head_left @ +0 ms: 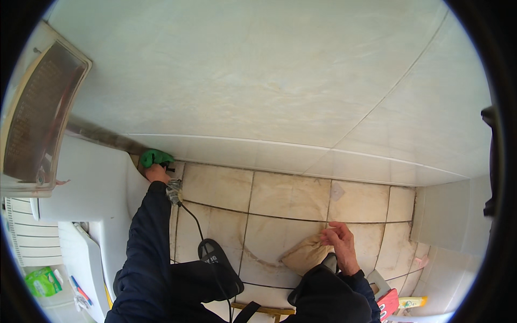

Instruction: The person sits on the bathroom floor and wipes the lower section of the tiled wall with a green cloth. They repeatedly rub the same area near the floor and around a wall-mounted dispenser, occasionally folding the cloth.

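Note:
My left hand (157, 174) reaches to the floor corner beside the white toilet, its fingers curled against a green object (155, 157) with a black part. What the green object is cannot be made out. Just under that wrist lies a plastic-wrapped piece (174, 191), from which a black cord (196, 218) runs back between my legs. On the other side, my right hand (342, 245) hangs above my knee with its fingers bent. Its fingertips overlap the gathered top of a beige cloth bag (305, 255); whether they pinch it is unclear.
White toilet (93, 169) parts crowd the left, with a clear-covered box (36, 113) above. A tiled wall (258, 80) rises ahead of the stained floor tiles (282, 198). A green packet (43, 281) sits at lower left. A red item (386, 303) and a yellow tube (412, 302) lie at lower right.

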`<state>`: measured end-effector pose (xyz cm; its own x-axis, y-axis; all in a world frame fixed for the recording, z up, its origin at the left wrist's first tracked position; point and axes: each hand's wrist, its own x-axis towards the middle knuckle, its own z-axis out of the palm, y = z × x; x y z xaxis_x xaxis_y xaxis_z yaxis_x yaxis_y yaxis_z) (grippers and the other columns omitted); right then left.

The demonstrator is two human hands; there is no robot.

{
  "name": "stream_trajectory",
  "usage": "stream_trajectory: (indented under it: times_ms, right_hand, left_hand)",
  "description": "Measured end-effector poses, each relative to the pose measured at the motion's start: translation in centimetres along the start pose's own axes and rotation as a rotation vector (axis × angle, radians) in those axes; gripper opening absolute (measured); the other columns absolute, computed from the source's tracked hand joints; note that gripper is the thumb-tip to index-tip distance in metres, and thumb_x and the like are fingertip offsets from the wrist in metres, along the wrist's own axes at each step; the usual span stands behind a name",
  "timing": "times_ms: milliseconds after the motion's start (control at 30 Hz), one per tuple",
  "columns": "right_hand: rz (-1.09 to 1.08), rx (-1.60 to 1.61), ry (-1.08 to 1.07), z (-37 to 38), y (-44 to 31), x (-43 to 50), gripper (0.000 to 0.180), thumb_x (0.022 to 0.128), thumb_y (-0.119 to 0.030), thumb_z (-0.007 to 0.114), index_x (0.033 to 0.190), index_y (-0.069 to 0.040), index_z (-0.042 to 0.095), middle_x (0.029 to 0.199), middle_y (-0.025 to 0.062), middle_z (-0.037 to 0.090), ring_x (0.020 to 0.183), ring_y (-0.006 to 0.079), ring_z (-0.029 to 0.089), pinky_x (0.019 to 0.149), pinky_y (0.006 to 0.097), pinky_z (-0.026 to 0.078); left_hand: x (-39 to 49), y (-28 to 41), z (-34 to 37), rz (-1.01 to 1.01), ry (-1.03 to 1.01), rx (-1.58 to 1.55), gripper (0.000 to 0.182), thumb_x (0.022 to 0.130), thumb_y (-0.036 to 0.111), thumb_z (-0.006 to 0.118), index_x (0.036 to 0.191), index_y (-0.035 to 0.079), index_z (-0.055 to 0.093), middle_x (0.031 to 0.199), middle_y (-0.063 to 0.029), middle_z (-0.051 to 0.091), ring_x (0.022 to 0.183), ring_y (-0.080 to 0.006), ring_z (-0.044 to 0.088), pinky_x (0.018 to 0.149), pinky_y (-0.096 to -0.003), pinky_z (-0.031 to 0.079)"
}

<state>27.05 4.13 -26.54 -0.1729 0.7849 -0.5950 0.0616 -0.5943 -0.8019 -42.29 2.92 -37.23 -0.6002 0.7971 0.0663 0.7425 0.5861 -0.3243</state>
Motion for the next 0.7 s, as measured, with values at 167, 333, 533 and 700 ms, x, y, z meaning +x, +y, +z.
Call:
stream_trajectory:
  times_ms: [167,333,533,700]
  right_hand:
    - [-0.013,-0.008,-0.024,-0.4,0.2,-1.0,0.032,0.102,-0.014,0.063,0.128,0.002,0.057,0.105,0.0126,0.072,0.090,0.0181,0.069,0.080,0.0310,0.056]
    - [-0.029,-0.095,-0.067,-0.9,0.0,-2.4,0.034,0.100,-0.015,0.065,0.128,0.003,0.057,0.104,0.0124,0.072,0.091,0.0184,0.070,0.080,0.0311,0.057]
    - [-0.111,-0.174,-0.083,-2.4,-2.7,-5.8,0.039,0.099,-0.018,0.066,0.130,0.003,0.058,0.100,0.0101,0.072,0.091,0.0171,0.070,0.080,0.0301,0.056]
    - [-0.253,-0.245,-0.111,-3.4,-8.2,-8.7,0.036,0.099,-0.017,0.067,0.128,0.003,0.059,0.101,0.0108,0.072,0.092,0.0166,0.070,0.080,0.0298,0.056]
  left_hand:
    - [-0.2,0.9,0.3,-0.127,0.041,-0.080,0.035,0.087,0.034,0.080,0.104,0.004,0.075,0.105,-0.0185,0.070,0.102,-0.0388,0.065,0.085,-0.0509,0.051]
    - [-3.7,4.9,-4.0,-0.193,0.231,-0.170,0.036,0.089,0.025,0.081,0.120,0.011,0.071,0.122,-0.0110,0.070,0.121,-0.0321,0.060,0.096,-0.0484,0.052]
    - [-10.7,13.0,-15.9,-0.596,-0.023,-2.050,0.026,0.096,0.012,0.070,0.121,0.011,0.062,0.116,-0.0035,0.066,0.104,-0.0206,0.064,0.080,-0.0383,0.058]
    - [-15.9,14.2,-28.4,-0.257,-0.509,-2.010,0.031,0.099,0.012,0.065,0.129,0.008,0.056,0.123,-0.0085,0.065,0.102,-0.0248,0.067,0.085,-0.0381,0.061]
